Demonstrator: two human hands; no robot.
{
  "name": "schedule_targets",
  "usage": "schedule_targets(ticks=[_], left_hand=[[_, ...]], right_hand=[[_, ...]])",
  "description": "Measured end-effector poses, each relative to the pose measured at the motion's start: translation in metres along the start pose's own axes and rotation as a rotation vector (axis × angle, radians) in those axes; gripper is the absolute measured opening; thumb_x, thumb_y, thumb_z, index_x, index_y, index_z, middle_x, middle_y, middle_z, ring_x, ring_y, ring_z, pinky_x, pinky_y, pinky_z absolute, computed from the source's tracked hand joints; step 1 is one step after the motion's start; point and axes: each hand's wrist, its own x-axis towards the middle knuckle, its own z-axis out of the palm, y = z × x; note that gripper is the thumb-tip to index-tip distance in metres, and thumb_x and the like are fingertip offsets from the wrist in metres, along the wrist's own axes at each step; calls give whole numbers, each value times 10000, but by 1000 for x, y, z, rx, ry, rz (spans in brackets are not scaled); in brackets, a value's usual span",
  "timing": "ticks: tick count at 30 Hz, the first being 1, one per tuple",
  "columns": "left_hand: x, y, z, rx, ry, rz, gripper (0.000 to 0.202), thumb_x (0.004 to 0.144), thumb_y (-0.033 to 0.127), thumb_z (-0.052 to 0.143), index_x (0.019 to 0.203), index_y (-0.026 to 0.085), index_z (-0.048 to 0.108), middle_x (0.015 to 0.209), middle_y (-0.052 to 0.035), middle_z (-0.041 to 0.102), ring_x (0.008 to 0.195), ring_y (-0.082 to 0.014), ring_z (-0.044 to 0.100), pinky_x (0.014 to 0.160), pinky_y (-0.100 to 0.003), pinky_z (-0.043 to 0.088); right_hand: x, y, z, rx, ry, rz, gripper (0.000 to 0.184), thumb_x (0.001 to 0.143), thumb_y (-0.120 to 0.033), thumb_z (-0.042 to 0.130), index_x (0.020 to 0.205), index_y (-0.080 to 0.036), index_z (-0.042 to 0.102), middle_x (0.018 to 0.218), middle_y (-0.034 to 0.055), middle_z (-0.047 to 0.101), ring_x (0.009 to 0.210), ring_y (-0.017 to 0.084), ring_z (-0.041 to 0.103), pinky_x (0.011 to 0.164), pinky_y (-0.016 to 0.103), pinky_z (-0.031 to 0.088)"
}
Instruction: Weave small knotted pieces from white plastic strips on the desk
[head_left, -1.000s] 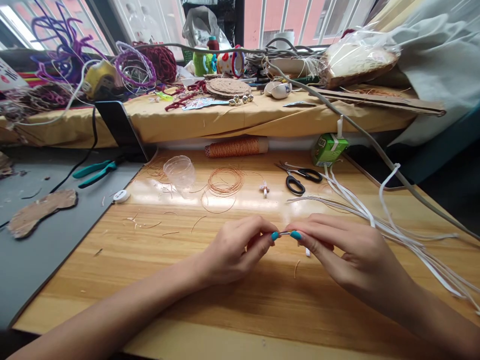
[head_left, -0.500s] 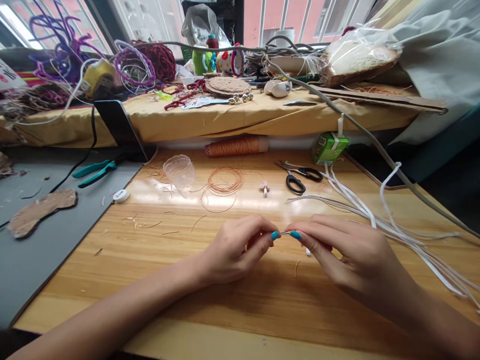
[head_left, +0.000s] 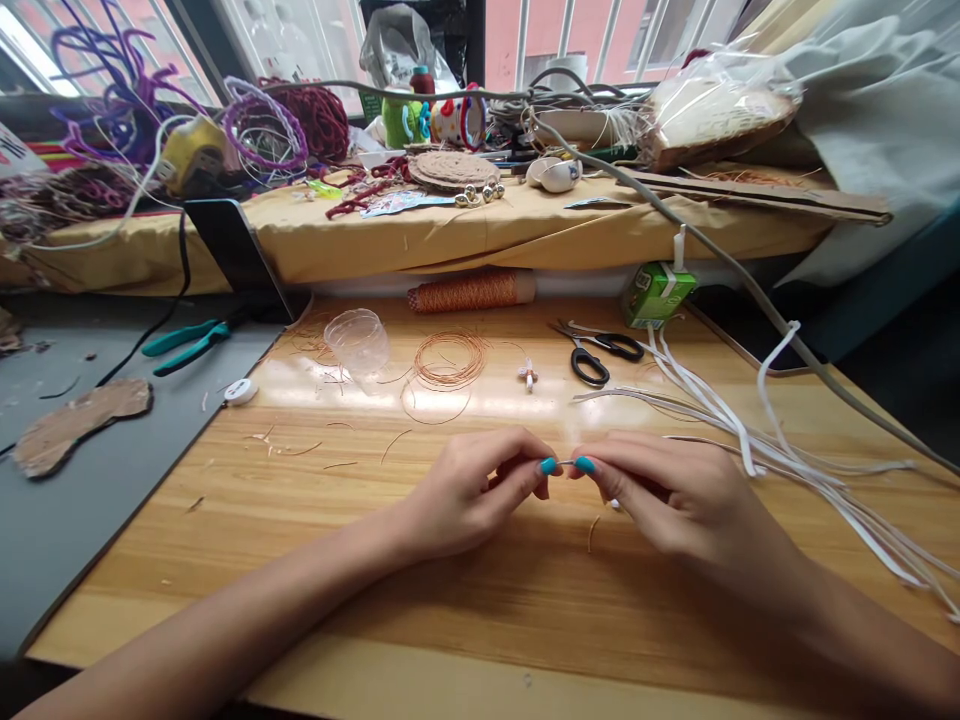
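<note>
My left hand point(head_left: 487, 490) and my right hand point(head_left: 675, 500) meet above the wooden table, each in a pinch. A short stretch of a thin, pale strip point(head_left: 566, 463) shows between the two thumbs; the rest of it is hidden by my fingers. Just under the right fingers a small white end point(head_left: 615, 504) peeks out, and I cannot tell whether it belongs to the same piece. Beyond my hands lies a little white-and-orange knotted piece point(head_left: 528, 375). Black-handled scissors point(head_left: 590, 367) rest behind the right hand, and a coil of orange cord point(head_left: 450, 360) behind the left.
White strips point(head_left: 712, 400) trail across the right side near a green carton point(head_left: 656, 293). A clear plastic cup point(head_left: 357, 342), a spool of orange cord point(head_left: 472, 291) and teal-handled pliers point(head_left: 187, 345) lie farther back. A cluttered, cloth-covered ledge point(head_left: 525, 230) runs behind, crossed by a grey cable point(head_left: 697, 235).
My right hand has shifted slightly left, closer to my left hand, so less of the pale strip shows between the thumbs. Both hands keep their pinch.
</note>
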Motion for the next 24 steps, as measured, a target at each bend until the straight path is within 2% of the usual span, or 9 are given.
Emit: schedule_targets(ticks=[8, 15, 24], left_hand=[[3, 0, -1, -149, -98, -98, 194, 815, 218, 381, 810, 118, 548, 685, -33, 603, 598, -67, 514, 537, -163, 380], [4, 3, -2, -140, -45, -200, 233, 804, 266, 396, 726, 123, 562, 668, -24, 594, 547, -61, 464, 488, -162, 330], [2, -3, -1, -333, -105, -282, 284, 811, 349, 376, 788, 121, 545, 690, -20, 555, 487, -46, 381, 466, -175, 300]], right_hand=[[4, -6, -2, 134, -125, 68, 209, 800, -152, 427, 705, -180, 612, 552, -25, 554, 502, 69, 484, 488, 172, 360], [2, -3, -6, 29, -11, 34, 181, 782, -146, 451, 687, -171, 604, 602, -2, 580, 541, 86, 497, 506, 191, 368], [-3, 2, 1, -173, 55, -57, 186, 783, -159, 450, 683, -168, 606, 633, 32, 607, 603, 131, 546, 565, 234, 404]])
